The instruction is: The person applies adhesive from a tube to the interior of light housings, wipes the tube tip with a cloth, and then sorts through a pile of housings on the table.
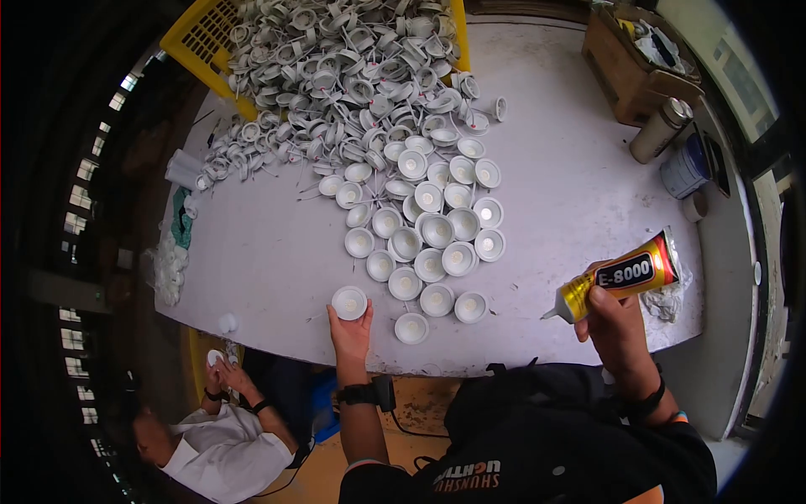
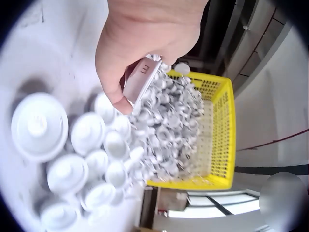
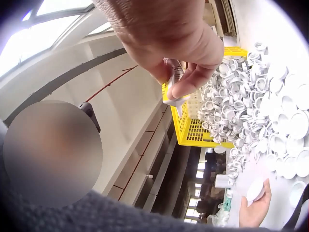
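My left hand (image 1: 350, 333) grips a small round white light fitting (image 1: 349, 303) by its sides at the table's front edge. In the left wrist view the thumb and fingers curl round that fitting (image 2: 141, 79), and a dark letter shows on its side. My right hand (image 1: 617, 328) holds a yellow and black tube of E-8000 glue (image 1: 625, 275), with its pale nozzle pointing down to the left. The right wrist view shows the nozzle (image 3: 179, 107) below the pinching fingers. Several finished-looking white fittings (image 1: 436, 229) stand face up in rows beyond my left hand.
A yellow crate (image 1: 196, 39) spills a heap of white fittings (image 1: 336, 76) at the back. On the right stand a cardboard box (image 1: 617, 71), a metal flask (image 1: 661, 131) and a blue-white tub (image 1: 684, 168). At lower left another person (image 1: 227, 454) handles a white piece.
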Demonstrator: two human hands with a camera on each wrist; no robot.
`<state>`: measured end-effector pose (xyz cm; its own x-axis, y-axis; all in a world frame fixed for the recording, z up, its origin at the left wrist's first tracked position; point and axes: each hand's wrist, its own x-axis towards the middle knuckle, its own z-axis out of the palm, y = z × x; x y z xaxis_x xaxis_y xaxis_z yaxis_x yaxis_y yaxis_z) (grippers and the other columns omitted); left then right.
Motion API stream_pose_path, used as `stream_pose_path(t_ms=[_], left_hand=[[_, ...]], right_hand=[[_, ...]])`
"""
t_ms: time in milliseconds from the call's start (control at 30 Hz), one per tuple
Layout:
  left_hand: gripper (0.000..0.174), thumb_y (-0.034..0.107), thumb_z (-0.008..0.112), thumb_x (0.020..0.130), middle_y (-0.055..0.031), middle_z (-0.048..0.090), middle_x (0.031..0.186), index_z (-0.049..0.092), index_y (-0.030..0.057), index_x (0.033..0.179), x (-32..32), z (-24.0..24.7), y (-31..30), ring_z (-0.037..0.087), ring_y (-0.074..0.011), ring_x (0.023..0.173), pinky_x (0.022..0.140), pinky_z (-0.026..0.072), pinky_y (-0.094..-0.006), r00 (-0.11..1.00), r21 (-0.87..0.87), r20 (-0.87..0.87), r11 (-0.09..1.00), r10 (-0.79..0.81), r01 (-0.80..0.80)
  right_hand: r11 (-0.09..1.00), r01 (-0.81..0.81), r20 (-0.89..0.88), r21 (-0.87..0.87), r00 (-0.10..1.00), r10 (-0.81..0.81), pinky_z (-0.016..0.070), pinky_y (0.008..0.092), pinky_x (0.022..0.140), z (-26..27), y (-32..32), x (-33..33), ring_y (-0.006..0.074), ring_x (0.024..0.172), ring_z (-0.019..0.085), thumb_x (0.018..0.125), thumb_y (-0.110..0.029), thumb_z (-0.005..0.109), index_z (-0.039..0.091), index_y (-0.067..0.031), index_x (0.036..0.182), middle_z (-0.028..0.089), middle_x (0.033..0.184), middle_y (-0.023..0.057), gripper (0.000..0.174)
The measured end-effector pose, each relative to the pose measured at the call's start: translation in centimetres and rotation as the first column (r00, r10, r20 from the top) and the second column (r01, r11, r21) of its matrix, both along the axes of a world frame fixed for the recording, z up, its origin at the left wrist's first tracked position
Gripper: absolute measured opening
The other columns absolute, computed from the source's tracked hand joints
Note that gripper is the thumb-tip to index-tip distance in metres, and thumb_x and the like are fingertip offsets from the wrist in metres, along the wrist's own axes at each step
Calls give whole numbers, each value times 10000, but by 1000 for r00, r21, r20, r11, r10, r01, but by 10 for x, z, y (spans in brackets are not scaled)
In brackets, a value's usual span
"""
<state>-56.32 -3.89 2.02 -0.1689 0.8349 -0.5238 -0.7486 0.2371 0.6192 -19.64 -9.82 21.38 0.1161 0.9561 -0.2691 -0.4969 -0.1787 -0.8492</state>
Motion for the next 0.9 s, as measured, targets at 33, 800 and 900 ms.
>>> stream_pose_path(t_ms=[33, 800, 900], left_hand=[[538, 467, 370, 825, -157, 442, 1103, 368, 37, 1149, -18, -15, 6, 496, -297, 944, 756, 454, -348, 1000, -3, -1, 1000, 0, 0], [298, 193, 576, 698, -139, 578, 786, 532, -43, 875, 54, -52, -44, 569, -195, 635, 580, 468, -297, 277, -541, -729, 775, -626, 327], [319, 173, 519, 723, -172, 567, 842, 489, -57, 943, 53, -20, -59, 576, -217, 654, 591, 486, -313, 590, -558, -424, 711, -687, 427]], right_hand=[[1000, 7, 7, -3, 1000, -7, 415, 229, 409, 0, 1, 0, 140, 499, 517, 749, -187, 568, 456, 1, 946, 520, 730, 86, 294], [1000, 14, -76, -10, 997, -14, 412, 225, 416, -12, -4, 15, 126, 506, 519, 767, -153, 552, 476, -19, 909, 530, 719, 66, 210], [1000, 22, -100, 19, 995, -20, 413, 226, 410, -10, -7, 20, 128, 505, 520, 759, -153, 558, 469, -16, 917, 527, 713, 71, 227]])
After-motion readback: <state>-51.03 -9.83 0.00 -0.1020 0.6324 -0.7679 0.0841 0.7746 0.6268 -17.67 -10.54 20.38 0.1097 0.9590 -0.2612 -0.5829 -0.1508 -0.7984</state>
